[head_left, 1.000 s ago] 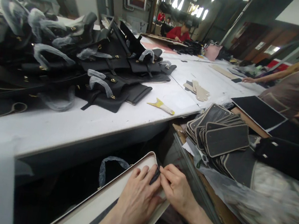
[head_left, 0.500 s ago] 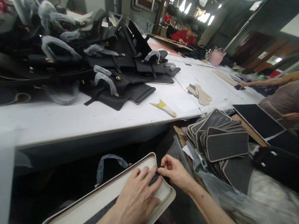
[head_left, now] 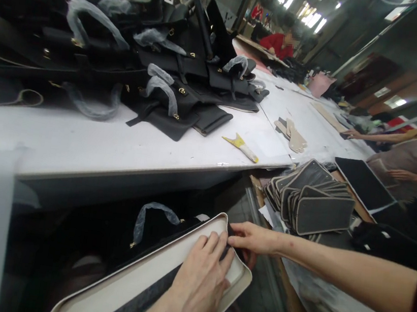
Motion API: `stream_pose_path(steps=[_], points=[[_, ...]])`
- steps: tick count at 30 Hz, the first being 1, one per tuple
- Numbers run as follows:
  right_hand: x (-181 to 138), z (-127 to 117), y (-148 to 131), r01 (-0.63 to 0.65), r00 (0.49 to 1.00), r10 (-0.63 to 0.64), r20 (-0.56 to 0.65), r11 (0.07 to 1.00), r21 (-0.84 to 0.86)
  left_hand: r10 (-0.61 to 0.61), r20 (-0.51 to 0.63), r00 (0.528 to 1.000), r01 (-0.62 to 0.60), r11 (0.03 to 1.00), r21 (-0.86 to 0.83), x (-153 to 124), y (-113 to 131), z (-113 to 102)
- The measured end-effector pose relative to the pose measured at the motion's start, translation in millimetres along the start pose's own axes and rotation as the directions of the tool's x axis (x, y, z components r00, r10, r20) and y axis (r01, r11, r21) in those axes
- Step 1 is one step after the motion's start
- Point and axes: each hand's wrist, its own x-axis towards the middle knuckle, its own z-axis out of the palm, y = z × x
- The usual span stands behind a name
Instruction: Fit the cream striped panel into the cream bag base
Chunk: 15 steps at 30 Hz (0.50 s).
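A shallow cream bag piece (head_left: 162, 272) with a raised rim lies slantwise below the table's front edge. Along its middle runs a dark strip (head_left: 135, 301), partly covered by my left hand (head_left: 204, 273). That hand rests flat on the piece, fingers spread over the strip near the far end. My right hand (head_left: 251, 239) is closed at the far rim, thumb and fingers around the strip's dark end; its fingertips are partly hidden. Just behind the piece shows a black bag's handle (head_left: 146, 217) wrapped in clear plastic.
Black bags (head_left: 174, 64) with plastic-wrapped handles are heaped on the white table (head_left: 109, 150). A yellow-and-white tool (head_left: 241, 146) and cream cut pieces (head_left: 294, 136) lie farther right. Grey panels (head_left: 323, 214) are stacked at right; beyond them a co-worker's arm (head_left: 372, 136) reaches over the table.
My right hand has gone from a fingertip pinch on top of the rim to a lower hold around it, its forearm now more level. My left hand stays on the piece. The view has shifted.
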Motion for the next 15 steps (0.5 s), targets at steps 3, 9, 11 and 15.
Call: stream_pose_path(steps=[3,9,11,15], points=[[1,-3,-6,-0.043,0.999,0.044,0.008,0.998,-0.053,-0.052,-0.025,0.998,0.048,0.992,-0.117,-2,0,-2],[-2,-2,-5,-0.019,0.998,0.011,-0.059,0.990,-0.143,-0.221,-0.058,0.974,0.177,0.892,-0.417,-16,0,-14],[-2,0,-1,0.004,0.996,-0.018,-0.089,0.987,-0.161,-0.259,-0.090,0.962,0.194,0.875,-0.444,-19,-1,-17],[-2,9,6,0.078,0.981,-0.106,-0.164,0.983,-0.167,-0.252,-0.280,0.926,0.162,0.937,-0.308,-13,-3,-22]])
